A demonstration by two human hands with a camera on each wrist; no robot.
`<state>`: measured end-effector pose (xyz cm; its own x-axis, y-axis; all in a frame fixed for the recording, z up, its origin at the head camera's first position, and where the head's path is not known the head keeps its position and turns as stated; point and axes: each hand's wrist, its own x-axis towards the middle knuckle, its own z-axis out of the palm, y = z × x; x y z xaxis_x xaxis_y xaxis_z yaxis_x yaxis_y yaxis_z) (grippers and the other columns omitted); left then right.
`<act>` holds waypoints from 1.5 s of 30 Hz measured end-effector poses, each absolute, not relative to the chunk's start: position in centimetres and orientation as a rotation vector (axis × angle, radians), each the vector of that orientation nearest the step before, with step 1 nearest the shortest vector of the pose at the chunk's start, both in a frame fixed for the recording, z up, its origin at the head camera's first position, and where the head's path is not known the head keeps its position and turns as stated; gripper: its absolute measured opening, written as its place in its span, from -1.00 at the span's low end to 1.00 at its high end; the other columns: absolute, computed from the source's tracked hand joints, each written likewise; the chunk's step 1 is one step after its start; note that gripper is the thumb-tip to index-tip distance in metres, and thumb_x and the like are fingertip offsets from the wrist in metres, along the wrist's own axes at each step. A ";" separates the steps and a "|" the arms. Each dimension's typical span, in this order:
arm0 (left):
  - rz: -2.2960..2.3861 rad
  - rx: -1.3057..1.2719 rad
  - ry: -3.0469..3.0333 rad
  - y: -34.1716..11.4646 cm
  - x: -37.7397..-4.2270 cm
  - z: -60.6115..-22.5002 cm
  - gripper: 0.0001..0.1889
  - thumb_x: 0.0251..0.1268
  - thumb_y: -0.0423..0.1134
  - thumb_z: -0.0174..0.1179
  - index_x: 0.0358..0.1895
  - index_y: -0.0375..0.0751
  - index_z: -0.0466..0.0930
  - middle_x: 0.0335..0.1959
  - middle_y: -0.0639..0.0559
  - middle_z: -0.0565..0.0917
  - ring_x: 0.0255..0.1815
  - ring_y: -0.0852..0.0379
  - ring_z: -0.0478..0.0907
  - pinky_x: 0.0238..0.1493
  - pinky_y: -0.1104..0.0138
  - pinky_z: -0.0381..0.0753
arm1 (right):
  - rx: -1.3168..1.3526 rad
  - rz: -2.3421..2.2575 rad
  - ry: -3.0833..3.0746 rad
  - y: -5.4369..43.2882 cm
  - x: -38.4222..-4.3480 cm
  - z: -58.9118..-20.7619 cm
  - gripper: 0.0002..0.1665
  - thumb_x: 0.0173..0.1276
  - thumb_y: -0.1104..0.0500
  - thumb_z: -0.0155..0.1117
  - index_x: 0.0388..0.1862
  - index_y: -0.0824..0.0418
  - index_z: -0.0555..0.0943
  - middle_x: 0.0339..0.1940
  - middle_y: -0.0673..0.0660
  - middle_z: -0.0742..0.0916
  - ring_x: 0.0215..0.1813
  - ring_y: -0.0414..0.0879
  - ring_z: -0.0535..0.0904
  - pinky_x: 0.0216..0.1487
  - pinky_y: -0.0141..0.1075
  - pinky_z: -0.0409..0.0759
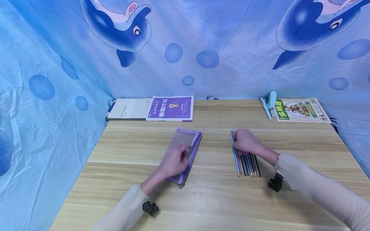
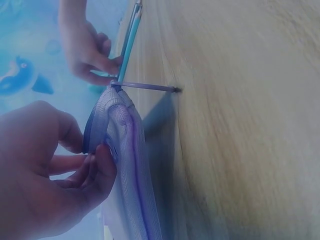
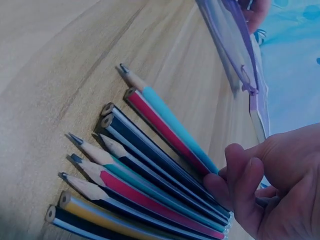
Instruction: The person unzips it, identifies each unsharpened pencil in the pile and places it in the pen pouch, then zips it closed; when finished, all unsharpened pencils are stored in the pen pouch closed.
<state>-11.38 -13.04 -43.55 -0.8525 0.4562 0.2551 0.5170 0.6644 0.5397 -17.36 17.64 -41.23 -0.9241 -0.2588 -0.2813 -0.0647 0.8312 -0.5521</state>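
A purple-edged mesh zip pouch (image 1: 182, 137) lies on the table at centre-left. My left hand (image 1: 174, 160) is over it, and in the left wrist view the thumb and fingers pinch the pouch's (image 2: 134, 170) upper edge. A thin purple strip (image 2: 147, 87) sticks out from its far end. To the right, several pencils (image 1: 252, 165) lie side by side, tips toward me. My right hand (image 1: 245, 141) holds their far ends with curled fingers. In the right wrist view, its fingertips press at the light blue pencil (image 3: 172, 122) and the dark pencils (image 3: 160, 142) beside it.
A purple book (image 1: 173, 109) and a pale book (image 1: 130, 109) lie at the table's back left. At the back right are a green-and-white book (image 1: 302, 110), a light blue stapler (image 1: 271, 100) and a light blue stick-like item (image 1: 265, 108). A blue dolphin-print curtain (image 1: 202, 80) stands behind.
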 end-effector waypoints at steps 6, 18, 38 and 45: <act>-0.960 -0.789 -2.760 -12.8 -11.4 -43.7 -0.51 -0.09 -0.50 0.20 0.07 -0.47 0.61 -0.40 0.00 0.59 -0.34 0.11 0.50 -0.31 0.31 0.56 | -0.232 -0.771 2.670 17.3 -17.6 -41.5 -0.83 0.22 0.45 0.10 -0.53 0.28 0.45 -0.73 0.11 0.63 -0.73 -0.12 0.58 -0.74 -0.40 0.49; -0.995 -0.695 -2.760 -12.4 -11.3 -43.4 -0.50 -0.10 -0.49 0.18 0.07 -0.50 0.60 -0.41 -0.01 0.58 -0.32 0.05 0.51 -0.24 0.22 0.58 | -0.307 -0.667 2.713 16.7 -18.0 -41.9 -0.67 0.17 0.40 0.12 -0.78 0.27 0.52 -0.89 0.01 0.57 -0.82 -0.18 0.50 -0.80 -0.48 0.37; -1.096 -0.639 -2.716 -11.9 -11.4 -43.4 -0.49 -0.10 -0.52 0.19 0.07 -0.56 0.57 -0.42 -0.05 0.58 -0.39 0.10 0.50 -0.30 0.31 0.60 | -0.225 -1.117 2.480 16.6 -18.1 -39.7 -0.70 0.19 0.32 0.26 -0.15 0.36 0.38 -0.66 0.17 0.63 -0.72 -0.16 0.45 -0.73 -0.42 0.37; -1.162 -0.600 -2.698 -11.9 -11.5 -43.2 -0.47 -0.09 -0.54 0.18 0.11 -0.58 0.54 -0.42 -0.03 0.56 -0.41 0.11 0.48 -0.34 0.34 0.59 | -0.114 -1.399 2.326 13.8 -17.8 -39.3 -0.58 0.23 0.32 0.20 0.05 0.34 0.35 -0.44 0.25 0.74 -0.69 -0.13 0.48 -0.71 -0.38 0.40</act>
